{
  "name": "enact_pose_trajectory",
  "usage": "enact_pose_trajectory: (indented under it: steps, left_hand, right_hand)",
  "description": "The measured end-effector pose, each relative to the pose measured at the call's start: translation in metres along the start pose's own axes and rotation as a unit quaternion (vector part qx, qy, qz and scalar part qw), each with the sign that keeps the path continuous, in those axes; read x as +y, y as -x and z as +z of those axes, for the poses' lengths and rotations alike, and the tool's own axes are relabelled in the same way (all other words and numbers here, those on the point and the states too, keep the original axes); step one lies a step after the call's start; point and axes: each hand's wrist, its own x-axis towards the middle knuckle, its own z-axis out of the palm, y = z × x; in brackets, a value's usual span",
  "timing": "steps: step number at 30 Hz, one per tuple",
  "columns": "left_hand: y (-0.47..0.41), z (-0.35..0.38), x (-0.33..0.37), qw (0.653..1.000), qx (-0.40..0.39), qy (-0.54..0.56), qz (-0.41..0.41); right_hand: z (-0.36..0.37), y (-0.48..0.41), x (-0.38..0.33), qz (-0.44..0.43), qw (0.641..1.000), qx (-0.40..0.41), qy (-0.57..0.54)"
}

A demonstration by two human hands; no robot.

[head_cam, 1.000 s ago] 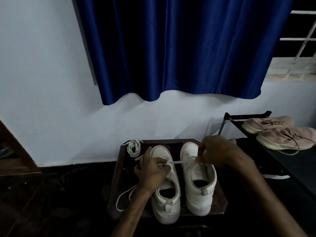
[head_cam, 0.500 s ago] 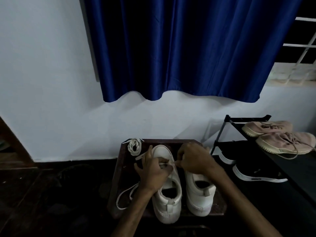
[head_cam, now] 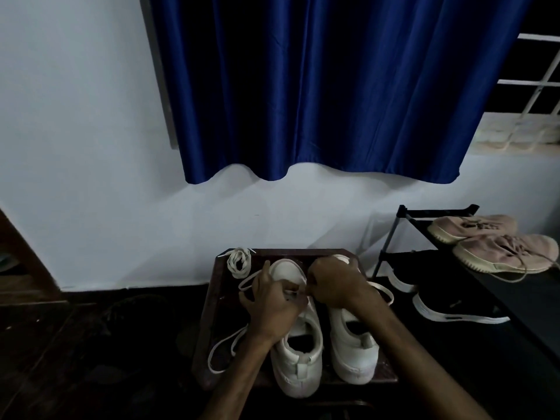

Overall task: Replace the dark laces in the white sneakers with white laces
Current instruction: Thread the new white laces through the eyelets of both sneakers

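Note:
Two white sneakers stand side by side on a dark wooden stool, heels toward me. My left hand lies over the lacing area of the left sneaker and pinches the white lace, which trails in a loop off the shoe's left side. My right hand is curled over the gap between the shoes, gripping the same lace; another loop sticks out to its right over the right sneaker. A second, coiled white lace lies at the stool's back left corner.
A black shoe rack stands to the right, with two beige sneakers on top and black sneakers below. A blue curtain hangs on the white wall behind. The floor around is dark; wooden furniture sits at the far left.
My right hand has come left from above the right sneaker to the left sneaker's lacing area. The stretched lace between the hands has gone slack into loops.

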Motion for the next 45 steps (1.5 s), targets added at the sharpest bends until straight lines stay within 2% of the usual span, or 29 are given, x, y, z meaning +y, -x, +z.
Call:
enact_pose_trajectory:
  steps: [2, 4, 7, 9, 13, 15, 18, 21, 26, 32, 35, 38, 41, 45]
  left_hand:
    - [0.000, -0.001, 0.000, 1.000, -0.001, -0.016, -0.002]
    - [-0.001, -0.001, 0.001, 1.000, -0.003, -0.021, -0.007]
    - [-0.002, -0.001, -0.001, 1.000, -0.001, -0.023, -0.009]
    - [-0.002, 0.000, -0.001, 0.999, 0.001, -0.046, -0.011]
    - [-0.002, 0.001, 0.001, 0.999, -0.003, -0.052, -0.012]
    - [-0.002, 0.002, 0.000, 0.999, -0.006, -0.049, -0.012]
    - [-0.002, 0.001, 0.000, 0.999, -0.007, -0.042, -0.011]
    - [-0.002, 0.002, 0.000, 0.998, -0.007, -0.062, -0.009]
    - [-0.003, 0.001, -0.001, 0.998, -0.009, -0.055, -0.015]
    - [-0.002, 0.002, -0.001, 0.999, -0.007, -0.028, -0.017]
    - [-0.002, 0.002, -0.002, 1.000, -0.003, -0.024, -0.017]
    - [-0.002, 0.003, -0.003, 0.999, -0.003, -0.027, -0.017]
    - [-0.002, 0.002, -0.002, 0.998, -0.012, -0.054, -0.014]
    - [-0.002, 0.001, 0.000, 0.998, -0.020, -0.054, -0.022]
  right_hand:
    - [0.007, -0.001, -0.001, 0.002, 1.000, 0.020, 0.018]
    - [0.009, 0.000, 0.001, -0.013, 0.999, 0.042, -0.010]
    - [-0.007, 0.012, 0.016, -0.006, 0.998, 0.000, -0.058]
    - [-0.037, 0.026, 0.042, 0.030, 0.998, -0.028, -0.038]
    - [-0.080, 0.046, 0.083, 0.078, 0.996, -0.034, -0.005]
    - [-0.069, 0.041, 0.069, 0.052, 0.998, -0.015, 0.027]
    - [-0.031, 0.018, 0.025, -0.008, 1.000, 0.018, -0.017]
    - [0.001, 0.003, -0.002, 0.009, 1.000, 0.001, -0.008]
    - [0.002, 0.009, 0.000, 0.008, 0.999, 0.041, 0.020]
    - [-0.056, 0.036, 0.065, 0.124, 0.992, -0.032, 0.013]
    - [-0.045, 0.030, 0.051, 0.077, 0.995, -0.021, 0.053]
    - [-0.016, 0.009, 0.021, -0.003, 1.000, 0.005, -0.015]
    - [0.009, -0.002, 0.003, -0.005, 1.000, -0.006, -0.007]
    - [0.009, 0.002, 0.011, -0.003, 0.999, 0.026, -0.036]
